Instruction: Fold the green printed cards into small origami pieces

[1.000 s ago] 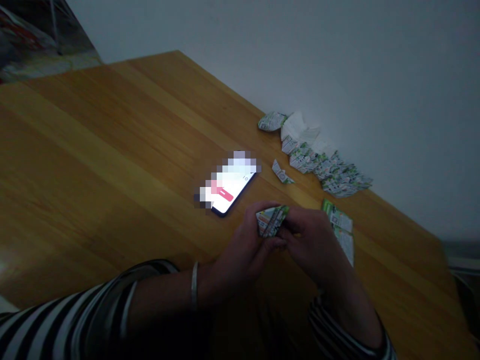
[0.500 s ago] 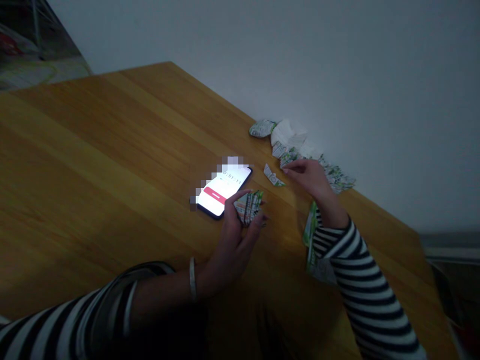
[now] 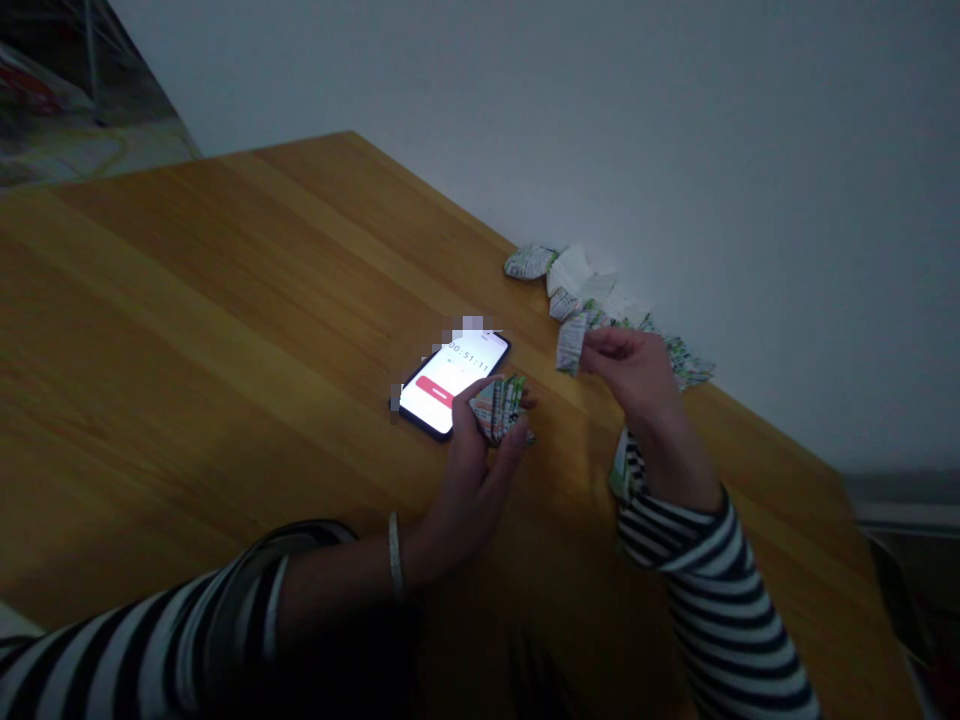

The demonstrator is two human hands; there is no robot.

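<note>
My left hand (image 3: 472, 470) pinches a folded printed paper bundle (image 3: 499, 408) just right of a lit phone (image 3: 454, 381) on the wooden table (image 3: 225, 330). My right hand (image 3: 634, 370) is lifted a little above the table and grips a small folded paper piece (image 3: 571, 345) between thumb and fingers. It is right beside a row of similar folded paper pieces (image 3: 592, 300) lined along the wall. Both forearms wear striped sleeves, and a bangle sits on the left wrist.
A printed paper sheet (image 3: 621, 470) lies partly under my right forearm. The grey wall (image 3: 675, 150) runs along the table's far edge. Dim clutter (image 3: 52, 110) shows beyond the table's top left corner.
My right hand left the bundle, reached to the loose paper piece near the row, and now holds it lifted. My left hand keeps the bundle beside the phone.
</note>
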